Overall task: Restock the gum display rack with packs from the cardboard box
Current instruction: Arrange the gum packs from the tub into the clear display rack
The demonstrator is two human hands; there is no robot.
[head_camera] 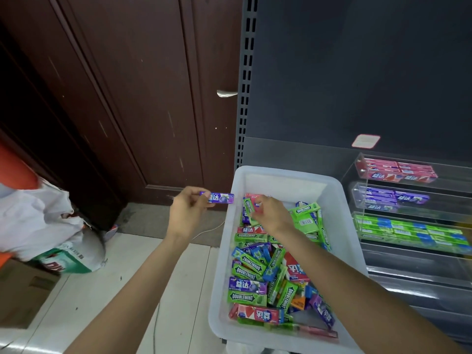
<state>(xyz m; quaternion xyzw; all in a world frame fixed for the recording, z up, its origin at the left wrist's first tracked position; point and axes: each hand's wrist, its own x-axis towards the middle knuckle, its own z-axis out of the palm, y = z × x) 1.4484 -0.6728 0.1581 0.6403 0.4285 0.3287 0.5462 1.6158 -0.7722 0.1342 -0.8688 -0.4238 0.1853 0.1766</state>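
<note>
A white plastic bin (224, 251) holds several loose gum packs (258, 272) in green, purple, pink and blue. My left hand (186, 213) holds a purple gum pack (219, 198) just left of the bin's far corner. My right hand (270, 213) reaches into the far end of the bin, its fingers curled on a pink pack (255, 204) among the heap. The clear acrylic display rack (357, 200) stands to the right, with a pink row (398, 171), a purple row (393, 199) and a green row (408, 232).
A dark wooden door (127, 98) with a metal handle (226, 93) rises behind. A grey slotted shelf upright (245, 85) borders the dark back panel. White bags (40, 221) and a cardboard box (23, 292) sit on the tiled floor at left.
</note>
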